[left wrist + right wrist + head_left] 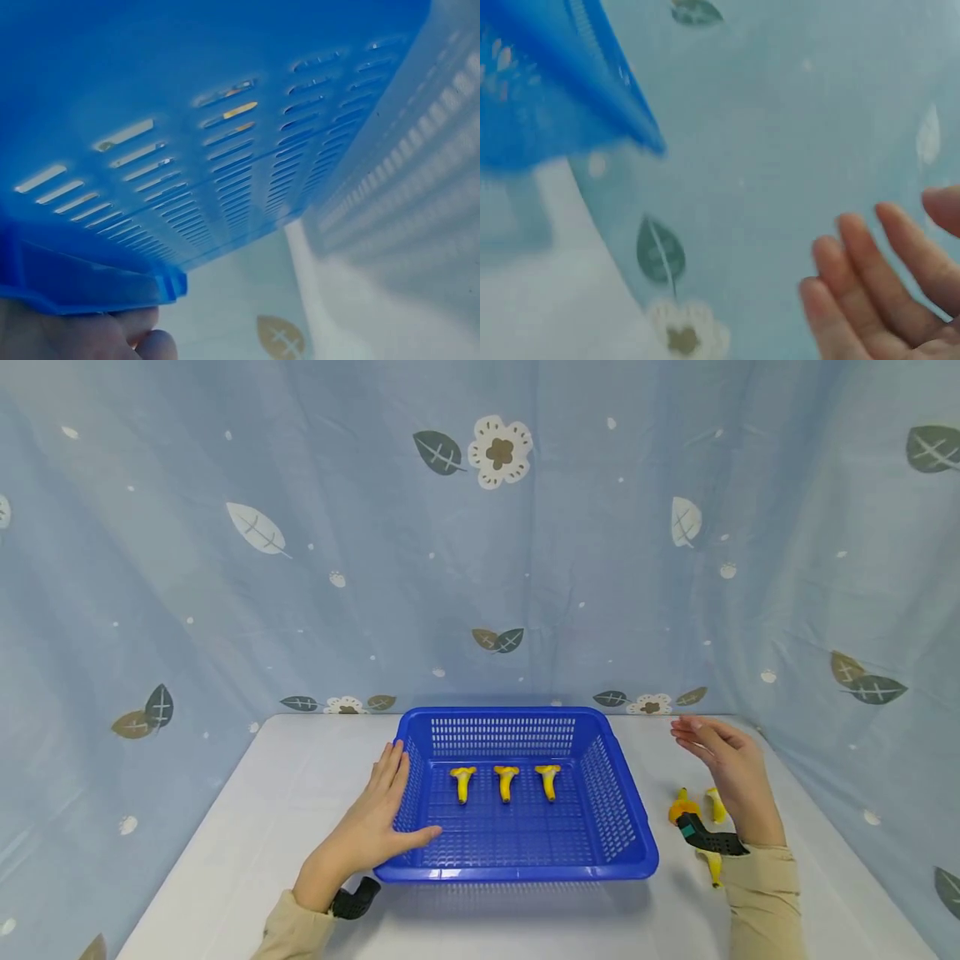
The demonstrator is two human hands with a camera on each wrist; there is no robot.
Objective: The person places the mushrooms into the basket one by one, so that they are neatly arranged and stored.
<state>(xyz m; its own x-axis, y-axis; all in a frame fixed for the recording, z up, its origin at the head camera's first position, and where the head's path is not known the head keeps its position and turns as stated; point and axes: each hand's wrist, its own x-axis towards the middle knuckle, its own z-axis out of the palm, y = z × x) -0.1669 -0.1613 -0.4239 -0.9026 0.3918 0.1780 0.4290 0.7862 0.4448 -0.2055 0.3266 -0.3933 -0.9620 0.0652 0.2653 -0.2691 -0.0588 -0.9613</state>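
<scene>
My left hand (375, 818) rests on the left rim of a blue plastic basket (517, 873), its fingers extended along the side and the thumb reaching over the inside. In the left wrist view, fingertips (156, 346) show right at the rim. Inside the basket, three small yellow pieces shaped like peeled bananas (506, 785) lie in a row. Off to the right, my right hand (738, 772) is raised above the table with loosely bent fingers and nothing in them. Below it lie similar yellow pieces (717, 807), partly hidden by the wrist and sleeve.
A rounded orange-yellow piece (681, 808) lies between the basket and the right wrist. The white table (300, 777) ends at a blue curtain (360, 593) printed with leaves and flowers, which also runs along both sides.
</scene>
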